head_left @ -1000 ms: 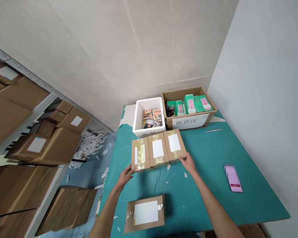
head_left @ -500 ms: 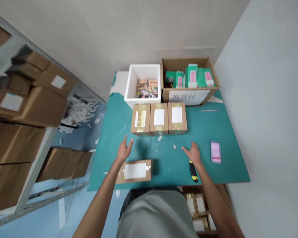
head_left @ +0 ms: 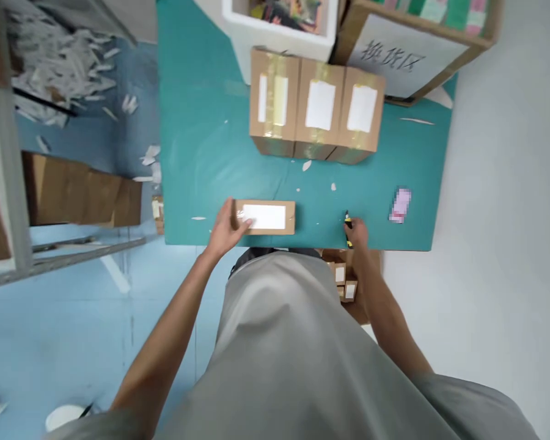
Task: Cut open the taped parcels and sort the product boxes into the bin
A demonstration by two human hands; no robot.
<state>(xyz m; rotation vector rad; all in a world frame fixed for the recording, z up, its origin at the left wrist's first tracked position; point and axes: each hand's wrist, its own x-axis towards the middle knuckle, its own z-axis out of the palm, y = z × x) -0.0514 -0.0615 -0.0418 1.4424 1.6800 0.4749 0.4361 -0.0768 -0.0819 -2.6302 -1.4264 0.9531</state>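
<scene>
A small cardboard box (head_left: 289, 220) with a white label lies near the table's front edge. Its left end is in the grip of my left hand (head_left: 224, 232), thumb on the label side and fingers at the back corner. To the right, a black and yellow utility knife (head_left: 348, 223) lies at the table's edge, its tip pointing away from me. My right hand (head_left: 358, 233) closes on the knife from its right side; some fingers are hidden. Three taped cardboard boxes (head_left: 319, 104) with labels stand in a row farther back.
Behind the row stand a white foam box (head_left: 279, 33) and a large open carton (head_left: 421, 76) holding green boxes. A blurred pink item (head_left: 400, 205) lies on the right of the green table (head_left: 197, 153). Below the edge is a carton of small boxes (head_left: 362, 305); shelving (head_left: 9, 159) stands left.
The view has tilted downward. My left hand has come down onto the box's left end. My right hand has drawn back and closed on the utility knife.
</scene>
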